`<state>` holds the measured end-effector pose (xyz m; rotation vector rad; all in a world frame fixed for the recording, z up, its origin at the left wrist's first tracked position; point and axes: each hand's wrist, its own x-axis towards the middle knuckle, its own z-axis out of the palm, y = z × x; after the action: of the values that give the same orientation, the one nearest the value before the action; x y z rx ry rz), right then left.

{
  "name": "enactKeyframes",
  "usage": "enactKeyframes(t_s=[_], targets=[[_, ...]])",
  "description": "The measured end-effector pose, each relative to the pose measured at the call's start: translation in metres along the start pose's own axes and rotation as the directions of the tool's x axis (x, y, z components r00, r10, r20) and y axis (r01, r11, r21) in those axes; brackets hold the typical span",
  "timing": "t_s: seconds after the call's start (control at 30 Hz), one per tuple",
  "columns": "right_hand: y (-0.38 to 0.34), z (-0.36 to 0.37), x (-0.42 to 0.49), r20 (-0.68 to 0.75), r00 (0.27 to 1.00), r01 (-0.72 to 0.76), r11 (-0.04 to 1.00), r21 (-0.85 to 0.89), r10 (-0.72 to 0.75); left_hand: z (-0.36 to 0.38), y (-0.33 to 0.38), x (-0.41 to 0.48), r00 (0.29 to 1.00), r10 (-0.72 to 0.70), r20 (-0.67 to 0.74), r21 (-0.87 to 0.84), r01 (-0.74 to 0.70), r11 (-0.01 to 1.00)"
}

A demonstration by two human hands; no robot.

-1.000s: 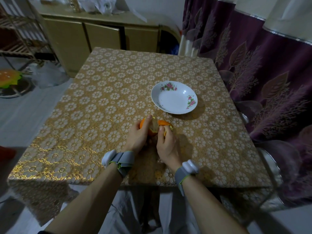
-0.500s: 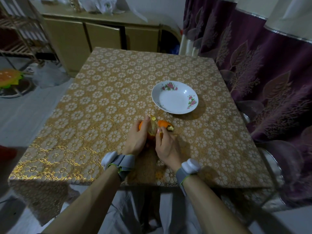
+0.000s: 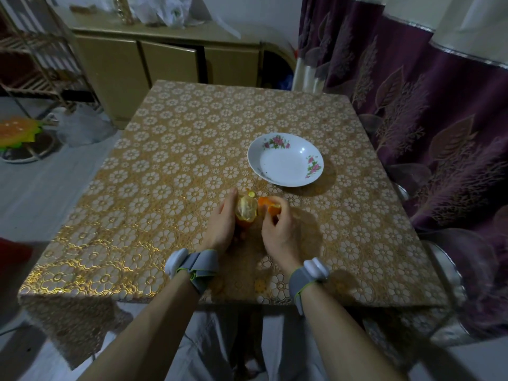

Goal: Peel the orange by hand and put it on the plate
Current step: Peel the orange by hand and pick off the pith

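Bare forearms; grey wrist straps, green-edged, each carrying white rounded pod; light grey trousers.

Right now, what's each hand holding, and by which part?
Left hand: half-peeled orange, gripped at its unpeeled lower side. Right hand: orange peel strip, pinched at its end.

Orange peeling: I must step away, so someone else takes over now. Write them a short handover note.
Left hand: holds the partly peeled orange above the gold floral tablecloth.
Right hand: pinches a torn orange peel piece beside the fruit.
White flowered plate: beyond the hands, nothing on it.
Done: upper flesh bared.
Left: strip the lower peel, then set the fruit on the plate.
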<state>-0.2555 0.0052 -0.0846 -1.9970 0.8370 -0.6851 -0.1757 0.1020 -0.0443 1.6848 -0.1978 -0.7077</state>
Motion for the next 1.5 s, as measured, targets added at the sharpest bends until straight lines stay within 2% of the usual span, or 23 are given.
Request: enactKeyframes(t_s=[0.1, 0.27, 0.37, 0.47, 0.7, 0.93, 1.13, 1.3, 1.5], targets=[[0.000, 0.000, -0.001, -0.004, 1.000, 0.017, 1.000, 0.020, -0.017, -0.002, -0.001, 0.001, 1.000, -0.019, 0.000, -0.024, 0.019, 1.000], [0.000, -0.003, -0.004, -0.002, 0.984, 0.176, 0.984, 0.034, -0.176, 0.002, -0.002, 0.006, 0.999, 0.021, -0.030, -0.023, -0.022, 0.999], [-0.002, -0.006, -0.005, 0.133, 0.963, 0.235, 0.972, 0.007, -0.234, 0.003, -0.002, 0.005, 0.996, 0.079, -0.033, 0.001, -0.079, 0.997], [0.002, -0.004, -0.003, 0.196, 0.939, 0.297, 0.953, -0.056, -0.282, 0.005, -0.002, 0.005, 0.995, 0.103, -0.012, 0.017, -0.103, 0.995], [0.005, 0.008, 0.003, 0.159, 0.922, 0.375, 0.914, -0.155, -0.352, 0.005, -0.005, 0.007, 0.990, 0.124, -0.066, 0.058, -0.120, 0.991], [0.007, 0.003, 0.010, 0.215, 0.915, 0.384, 0.900, -0.209, -0.340, 0.010, -0.009, 0.016, 0.979, 0.171, -0.114, 0.208, -0.145, 0.967], [0.009, 0.001, 0.008, 0.209, 0.925, 0.357, 0.913, -0.195, -0.317, 0.009, -0.008, 0.017, 0.985, 0.150, -0.080, 0.220, -0.129, 0.967], [0.009, -0.001, 0.001, 0.171, 0.947, 0.290, 0.952, -0.099, -0.270, 0.007, -0.008, 0.015, 0.991, 0.117, -0.060, 0.188, -0.104, 0.977], [0.007, 0.008, 0.000, 0.124, 0.948, 0.315, 0.924, -0.216, -0.294, 0.009, -0.010, 0.016, 0.985, 0.147, -0.093, 0.199, -0.126, 0.972]])
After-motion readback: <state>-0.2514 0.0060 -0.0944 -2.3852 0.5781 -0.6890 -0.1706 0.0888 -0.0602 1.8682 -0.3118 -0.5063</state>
